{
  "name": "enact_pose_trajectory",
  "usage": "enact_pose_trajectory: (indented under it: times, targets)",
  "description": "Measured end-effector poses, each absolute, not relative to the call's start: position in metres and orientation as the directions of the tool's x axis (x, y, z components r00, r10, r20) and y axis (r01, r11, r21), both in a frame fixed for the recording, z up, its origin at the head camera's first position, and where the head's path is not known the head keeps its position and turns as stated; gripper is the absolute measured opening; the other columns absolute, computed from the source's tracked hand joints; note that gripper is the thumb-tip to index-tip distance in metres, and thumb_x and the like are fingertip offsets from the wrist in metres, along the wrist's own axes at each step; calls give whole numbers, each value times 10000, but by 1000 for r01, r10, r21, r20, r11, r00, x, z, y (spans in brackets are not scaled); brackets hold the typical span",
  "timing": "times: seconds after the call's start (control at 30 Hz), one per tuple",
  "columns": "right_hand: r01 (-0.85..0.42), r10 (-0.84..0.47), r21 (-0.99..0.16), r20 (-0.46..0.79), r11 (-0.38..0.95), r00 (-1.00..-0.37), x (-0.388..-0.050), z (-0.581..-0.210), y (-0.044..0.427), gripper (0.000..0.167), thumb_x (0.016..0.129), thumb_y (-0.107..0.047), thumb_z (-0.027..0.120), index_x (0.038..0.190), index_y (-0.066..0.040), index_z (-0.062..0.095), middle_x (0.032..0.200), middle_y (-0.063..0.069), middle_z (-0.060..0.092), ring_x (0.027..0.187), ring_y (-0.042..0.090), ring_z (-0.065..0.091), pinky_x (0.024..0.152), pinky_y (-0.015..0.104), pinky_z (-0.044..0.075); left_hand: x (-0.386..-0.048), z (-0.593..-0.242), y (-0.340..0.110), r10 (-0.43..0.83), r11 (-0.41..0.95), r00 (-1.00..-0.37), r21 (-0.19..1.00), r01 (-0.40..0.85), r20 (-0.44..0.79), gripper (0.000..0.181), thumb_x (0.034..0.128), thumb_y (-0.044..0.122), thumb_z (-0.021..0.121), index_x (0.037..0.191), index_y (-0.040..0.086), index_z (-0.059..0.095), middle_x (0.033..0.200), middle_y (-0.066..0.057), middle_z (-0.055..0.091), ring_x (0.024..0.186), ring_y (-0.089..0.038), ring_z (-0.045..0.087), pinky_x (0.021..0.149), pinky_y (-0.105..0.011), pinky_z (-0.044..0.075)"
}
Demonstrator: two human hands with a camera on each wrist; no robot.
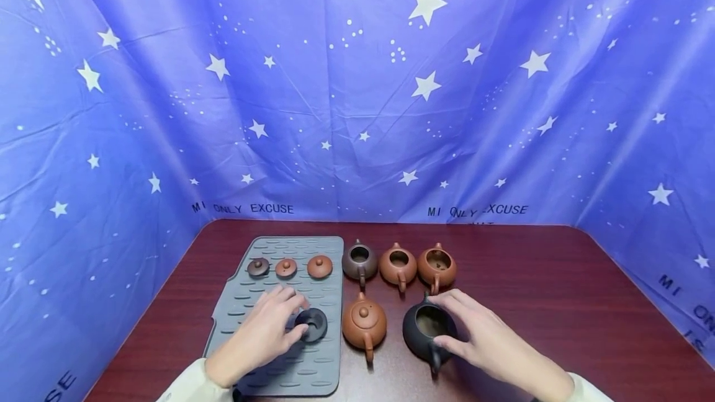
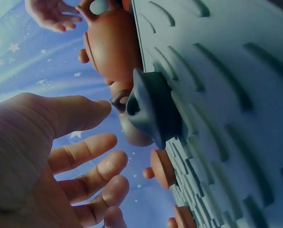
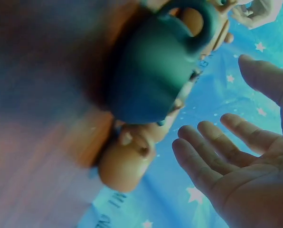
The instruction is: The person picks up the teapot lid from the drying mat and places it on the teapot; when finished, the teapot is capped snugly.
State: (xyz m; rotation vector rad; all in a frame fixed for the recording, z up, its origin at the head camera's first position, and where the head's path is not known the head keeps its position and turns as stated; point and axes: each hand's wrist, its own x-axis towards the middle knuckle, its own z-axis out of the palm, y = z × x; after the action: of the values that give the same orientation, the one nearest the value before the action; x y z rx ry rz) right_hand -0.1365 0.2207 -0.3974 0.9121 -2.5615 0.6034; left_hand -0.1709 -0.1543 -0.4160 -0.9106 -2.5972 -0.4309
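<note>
on the grey mat (image 1: 315,365), a black lid (image 1: 318,325) is lying near the right edge, and the left hand (image 1: 267,329) is hovering beside it, fingers relaxed, holding nothing. just right of the mat, a lidded orange-brown teapot (image 1: 364,327) is standing; farther right of the mat, an uncovered black teapot (image 1: 416,332) is resting on the desk (image 1: 530,265), the right hand (image 1: 483,330) hovering near it, open and empty. along the mat's far end, three small lids (image 1: 286,268) are lying.

Four lids (image 1: 319,267) on mat (image 1: 313,370), teapots (image 1: 364,326) right
</note>
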Motion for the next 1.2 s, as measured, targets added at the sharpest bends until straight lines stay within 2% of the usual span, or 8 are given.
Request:
enact_pose_trajectory:
  times: [0.23,0.53,0.93,1.2]
  targets:
    - [-615,-462,-320,440,721,-770,-134,-410,232,527,724,-214,814,1195,-107,605,1120,-84,580,1034,104,580,812,356,484,-172,-425,-152,543,739,-722,165,654,428,223,698,180,804,845,170,637,792,92,511,766,-80,441,645,-315,378]
    - [-605,-445,-411,423,682,-789,-141,-429,237,474,779,-250,778,1188,-92,598,1096,-67,581,957,148,619,775,322,500,-176,-431,-151,528,749,-757,208,629,385,201,732,142,776,820,215,610,777,132,476,744,-60,420,626,-284,356]
    - [-619,-445,-400,449,676,-775,-141,-434,237,440,768,-180,785,1156,-65,612,1081,-53,589,942,126,604,770,316,499,-177,-431,-147,530,741,-741,200,641,412,238,732,103,765,759,196,547,755,120,456,724,-74,407,589,-285,343]
    - [-610,-437,-397,445,686,-782,-140,-432,239,441,784,-210,775,1169,-72,613,1084,-64,585,960,115,595,783,328,493,-177,-429,-144,534,736,-750,223,639,390,238,735,80,752,767,193,545,768,122,453,740,-76,408,605,-296,346]
